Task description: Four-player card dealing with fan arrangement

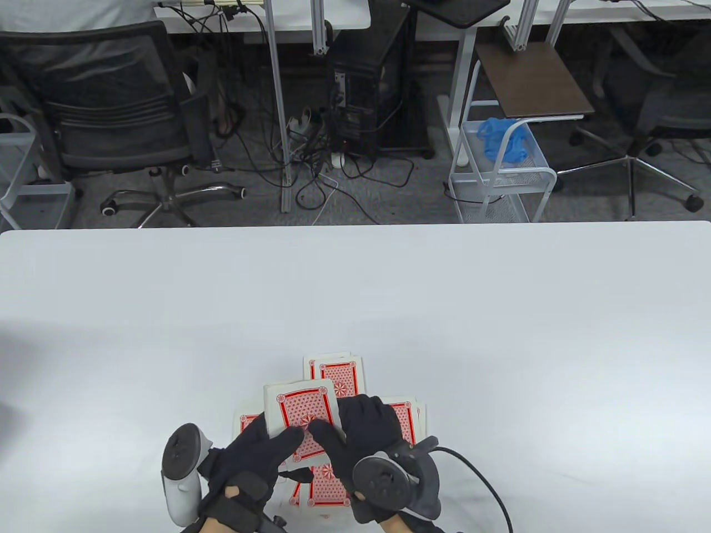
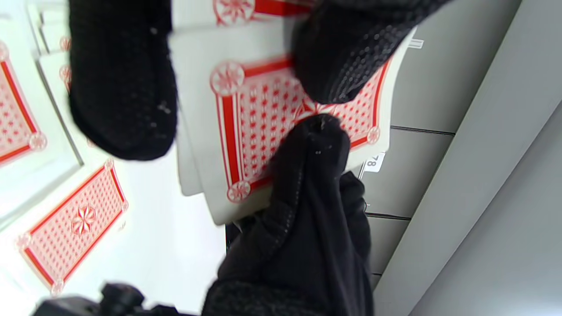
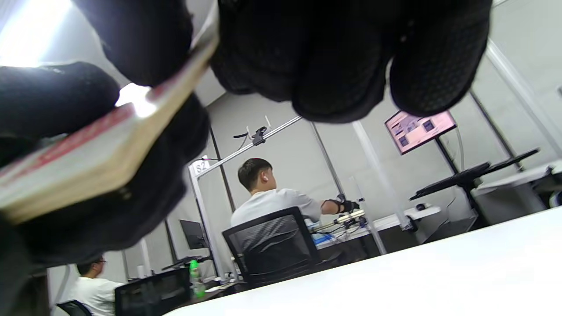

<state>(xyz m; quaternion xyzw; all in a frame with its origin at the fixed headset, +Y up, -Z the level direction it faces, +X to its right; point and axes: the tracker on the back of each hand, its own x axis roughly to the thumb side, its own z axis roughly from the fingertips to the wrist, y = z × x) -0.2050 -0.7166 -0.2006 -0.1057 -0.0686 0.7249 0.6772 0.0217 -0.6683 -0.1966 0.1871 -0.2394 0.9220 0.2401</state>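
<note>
My left hand (image 1: 253, 452) cradles the deck (image 1: 303, 419) above the table's (image 1: 500, 311) near edge, thumb curled over the top card, long axis pointing away from me. My right hand (image 1: 364, 430) pinches that card's right side. Dealt piles lie left (image 1: 244, 423), ahead (image 1: 339, 375), right (image 1: 408, 419) and beneath (image 1: 328, 491).

Right hand (image 3: 333, 57) fills the top of the view, gloved fingers (image 3: 434, 66) curled down. At left, a card deck (image 3: 101, 149) seen edge-on (red back just visible), tilted and pinched between dark gloved fingers. White table (image 3: 439, 281) along the bottom right. Behind: seated person (image 3: 268, 197) in a mesh chair (image 3: 272, 250), wall monitor (image 3: 419, 129), green bottle (image 3: 196, 276).
</note>
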